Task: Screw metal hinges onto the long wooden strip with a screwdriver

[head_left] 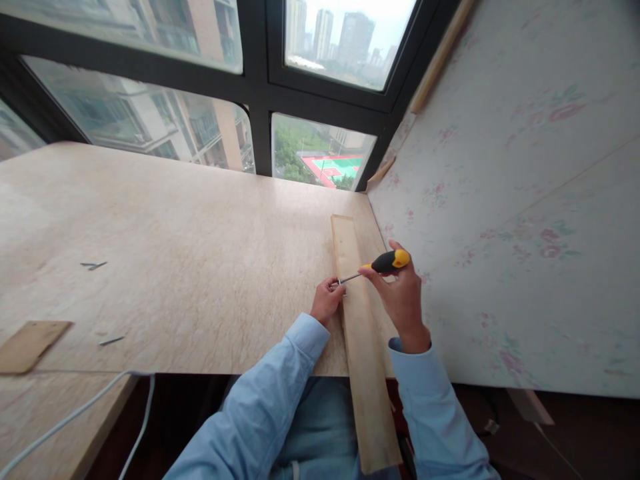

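"Screwdriver: where is it?"

"Held in the right hand, fingers closed around its yellow-and-black handle, shaft pointing toward the left hand."

"How is that left hand?"

"Fingertips nearly together on a small metal piece, too tiny to identify, at the screwdriver's tip."

"What lies between the hands?"

"A wooden board. Metal slivers lie well left of both, on the pale countertop."

Upper-floor home indicated: wall papered in floral print, marble-patterned surface fitted beneath dark-framed window, through which balconied apartment block, distant towers and sports court far below are seen.
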Demonstrator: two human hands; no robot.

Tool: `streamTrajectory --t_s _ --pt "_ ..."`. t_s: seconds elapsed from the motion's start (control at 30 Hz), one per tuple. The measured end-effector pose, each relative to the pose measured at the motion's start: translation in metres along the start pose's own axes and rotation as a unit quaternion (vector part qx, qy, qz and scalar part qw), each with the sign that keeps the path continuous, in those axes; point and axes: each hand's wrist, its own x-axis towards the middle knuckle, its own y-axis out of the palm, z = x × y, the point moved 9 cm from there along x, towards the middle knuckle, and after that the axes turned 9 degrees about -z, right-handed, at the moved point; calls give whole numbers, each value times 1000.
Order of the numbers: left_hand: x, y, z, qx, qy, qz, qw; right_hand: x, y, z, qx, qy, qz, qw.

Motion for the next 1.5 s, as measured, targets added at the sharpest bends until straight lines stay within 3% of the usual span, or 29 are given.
streamTrajectory --t_s 0.1,0.23,0.33,0.4,0.47,0.57,0.67,0.77,0.87,0.97,1.13,1.23,1.37,1.5 --pt "-2 0 -2 4 0 -3 1000 0 1 -3 -17 -10 -23 1000" --pt "-1 1 -2 -3 -1 -1 1000 -9 22 -6 153 -6 96 984" --pt "1 0 0 -4 0 -1 1000 -13 25 -2 192 5 143 971" --pt "1 0 0 -3 -1 0 1000 -10 20 0 128 4 118 985" --pt "1 0 -1 -5 -1 0 1000 -4 8 2 16 -9 44 999" --pt "0 -1 -2 0 1 -3 1000 -1 -2 3 -66 -23 -37 997" --pt "1 -1 0 0 0 0 1000 -5 11 -4 53 -9 20 998" --pt "4 -2 3 -3 -1 0 1000 -12 24 -9 188 13 103 977" --pt "5 -2 4 -2 -1 -1 1000 -15 25 -8 218 23 136 966" --pt "3 -2 3 -4 1 0 1000 -12 17 -4 159 4 97 982" --pt "0 -1 -1 -3 3 0 1000 -6 -1 -2 -28 -24 -43 998" --pt "1 0 -1 -8 4 4 1000 -9 12 -6 52 -17 18 998" --pt "3 0 2 -6 2 7 1000 -17 26 -7 206 10 126 970" --pt "3 -1 3 -5 -1 2 1000 -15 20 -4 176 12 112 978"
